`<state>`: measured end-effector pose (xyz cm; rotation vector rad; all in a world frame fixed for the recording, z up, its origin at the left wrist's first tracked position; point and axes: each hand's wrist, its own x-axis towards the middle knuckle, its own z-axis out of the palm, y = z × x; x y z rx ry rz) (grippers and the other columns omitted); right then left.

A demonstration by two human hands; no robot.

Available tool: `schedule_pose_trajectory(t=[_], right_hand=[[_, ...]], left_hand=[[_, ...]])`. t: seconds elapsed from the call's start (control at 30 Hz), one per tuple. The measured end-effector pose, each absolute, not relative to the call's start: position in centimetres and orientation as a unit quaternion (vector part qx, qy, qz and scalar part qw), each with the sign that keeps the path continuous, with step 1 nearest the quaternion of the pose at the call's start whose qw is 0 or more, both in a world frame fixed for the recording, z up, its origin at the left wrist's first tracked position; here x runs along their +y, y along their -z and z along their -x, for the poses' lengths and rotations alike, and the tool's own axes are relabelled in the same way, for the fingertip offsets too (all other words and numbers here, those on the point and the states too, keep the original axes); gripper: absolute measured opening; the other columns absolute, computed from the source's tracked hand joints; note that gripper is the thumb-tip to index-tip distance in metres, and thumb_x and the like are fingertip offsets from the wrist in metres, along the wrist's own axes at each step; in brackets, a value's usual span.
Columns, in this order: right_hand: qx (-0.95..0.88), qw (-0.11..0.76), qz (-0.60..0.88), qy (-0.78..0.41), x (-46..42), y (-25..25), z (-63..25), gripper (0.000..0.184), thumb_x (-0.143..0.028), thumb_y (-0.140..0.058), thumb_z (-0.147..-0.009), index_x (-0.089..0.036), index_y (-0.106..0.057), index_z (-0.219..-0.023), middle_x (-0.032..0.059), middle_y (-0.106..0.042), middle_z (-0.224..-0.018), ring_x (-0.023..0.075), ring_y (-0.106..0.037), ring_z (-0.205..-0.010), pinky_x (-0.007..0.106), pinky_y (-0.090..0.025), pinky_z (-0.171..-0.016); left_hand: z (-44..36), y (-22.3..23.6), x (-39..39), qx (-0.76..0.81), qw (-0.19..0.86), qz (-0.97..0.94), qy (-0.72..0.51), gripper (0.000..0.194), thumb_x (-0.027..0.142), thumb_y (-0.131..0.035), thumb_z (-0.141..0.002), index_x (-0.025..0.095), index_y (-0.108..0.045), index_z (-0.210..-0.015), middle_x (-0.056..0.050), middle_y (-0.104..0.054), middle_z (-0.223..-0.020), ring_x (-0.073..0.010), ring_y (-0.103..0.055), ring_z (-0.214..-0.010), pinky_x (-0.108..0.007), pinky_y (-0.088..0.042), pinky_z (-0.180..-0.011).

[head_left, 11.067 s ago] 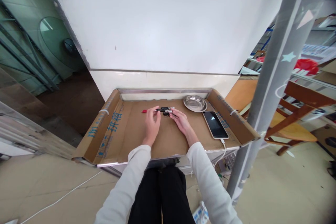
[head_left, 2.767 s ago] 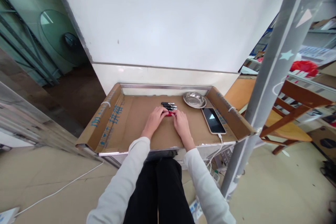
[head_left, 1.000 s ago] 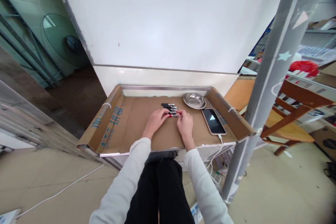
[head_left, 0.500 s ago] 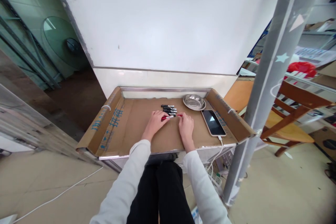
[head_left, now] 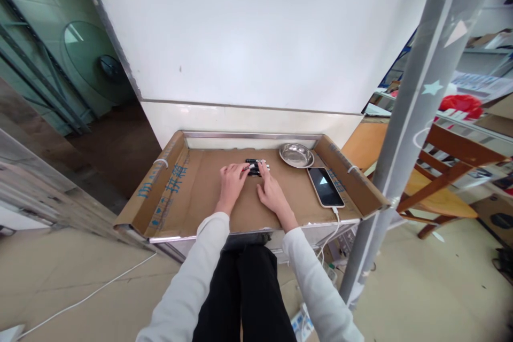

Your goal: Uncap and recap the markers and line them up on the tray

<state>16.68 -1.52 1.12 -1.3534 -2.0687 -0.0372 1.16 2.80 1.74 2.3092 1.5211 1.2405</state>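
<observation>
My left hand (head_left: 232, 183) is closed, fingertips pinched on a slim red pen (head_left: 244, 169) that lies mostly behind them. Just beyond, several black pens (head_left: 253, 173) lie side by side on the cardboard. My right hand (head_left: 272, 191) reaches over from the right with its fingers stretched out and the thumb apart. Its fingertips rest at the right ends of the black pens, partly covering them. Nothing shows gripped in that hand.
A cardboard lining (head_left: 208, 197) with raised sides covers the table. Towards the back right stands a round metal dish (head_left: 296, 155). A phone (head_left: 326, 187) with a white charging cable (head_left: 335, 227) lies at right. A grey pole (head_left: 404, 128) rises beside the table's right edge.
Both hands have shifted left and a little away from me. The right hand has opened out of its pinch on a small red piece, which no longer shows, and reached onto the black pens.
</observation>
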Motion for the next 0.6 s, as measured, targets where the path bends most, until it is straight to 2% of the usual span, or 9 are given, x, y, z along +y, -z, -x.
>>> schedule_pose_trajectory(t=[0.07,0.13,0.2,0.27,0.43,0.6], right_hand=[[-0.774,0.339,0.534,0.022,-1.4,-1.1,-16.7,0.063,-0.012,-0.031,-0.083,-0.01,-0.013,-0.144,0.0127,-0.033,-0.143,0.0199,-0.038,-0.125,0.035,-0.036,-0.099],[-0.748,0.343,0.567,0.035,-1.2,-0.9,-16.8,0.055,-0.01,-0.031,-0.083,-0.011,-0.03,-0.138,0.0129,-0.042,-0.137,0.0209,-0.039,-0.123,0.036,-0.036,-0.099],[-0.722,0.334,0.604,0.047,-1.1,-0.7,-17.0,0.044,-0.009,-0.034,-0.082,-0.014,-0.05,-0.123,0.013,-0.05,-0.125,0.0225,-0.043,-0.115,0.037,-0.036,-0.096],[-0.706,0.321,0.629,0.054,-1.1,-0.6,-17.1,0.035,-0.009,-0.038,-0.081,-0.016,-0.058,-0.108,0.0121,-0.054,-0.115,0.0231,-0.045,-0.106,0.037,-0.037,-0.093],[-0.696,0.294,0.651,0.068,-1.2,-0.5,-17.0,0.027,-0.01,-0.042,-0.081,-0.018,-0.06,-0.1,0.0104,-0.055,-0.103,0.0225,-0.045,-0.096,0.035,-0.036,-0.087],[-0.694,0.28,0.658,0.082,-1.1,-0.5,-17.0,0.021,-0.014,-0.041,-0.085,-0.018,-0.06,-0.094,0.0089,-0.055,-0.093,0.0218,-0.045,-0.09,0.033,-0.035,-0.082]], left_hand=[[-1.0,-1.6,2.9,0.534,0.035,-0.731,-0.424,0.021,0.033,-0.045,-0.089,0.026,-0.06,-0.103,-0.006,-0.066,-0.101,-0.024,-0.049,-0.104,-0.042,-0.027,-0.092],[-0.9,-1.3,3.0,0.564,0.018,-0.704,-0.431,0.019,0.032,-0.046,-0.089,0.026,-0.06,-0.099,-0.007,-0.066,-0.099,-0.026,-0.046,-0.103,-0.044,-0.028,-0.09],[-0.8,-0.9,3.2,0.593,0.01,-0.679,-0.432,0.016,0.032,-0.047,-0.088,0.026,-0.06,-0.094,-0.007,-0.067,-0.095,-0.0272,-0.045,-0.099,-0.044,-0.03,-0.086],[-0.7,-0.5,3.4,0.618,0.008,-0.662,-0.424,0.014,0.029,-0.046,-0.088,0.024,-0.059,-0.091,-0.008,-0.066,-0.092,-0.0274,-0.045,-0.094,-0.045,-0.032,-0.084],[-0.7,0.0,4.0,0.621,0.021,-0.676,-0.396,0.017,0.015,-0.039,-0.087,0.019,-0.056,-0.092,-0.012,-0.061,-0.099,-0.0261,-0.049,-0.092,-0.045,-0.036,-0.085],[-1.1,-0.7,3.8,0.528,0.041,-0.743,-0.41,0.023,0.007,-0.038,-0.083,0.019,-0.054,-0.096,-0.008,-0.057,-0.099,-0.0211,-0.053,-0.095,-0.036,-0.041,-0.088]])
